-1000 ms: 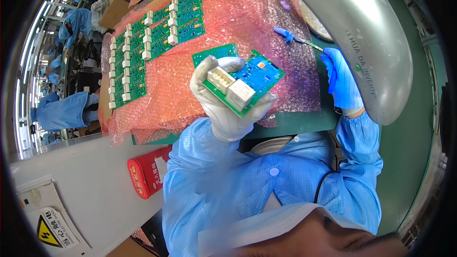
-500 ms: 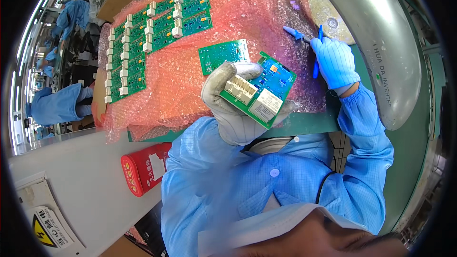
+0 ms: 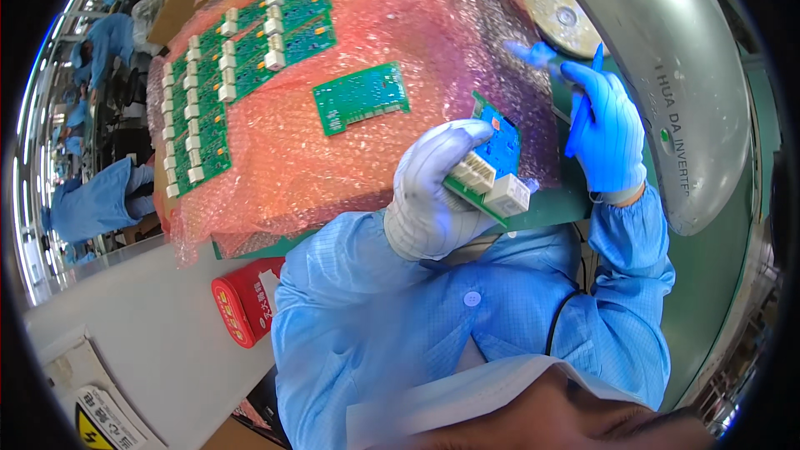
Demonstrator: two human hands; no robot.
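Left hand (image 3: 433,192), white-gloved, grips a green circuit board (image 3: 492,168) bearing white connector blocks, holding it tilted above the near edge of the pink bubble wrap (image 3: 400,42). Right hand (image 3: 607,129), blue-gloved, is clenched around a blue-handled tool (image 3: 582,112), just beside the board. A single green board (image 3: 361,97) and rows of populated boards (image 3: 233,75) lie on the wrap.

Head camera looks down (close) at bench (image 3: 700,300).
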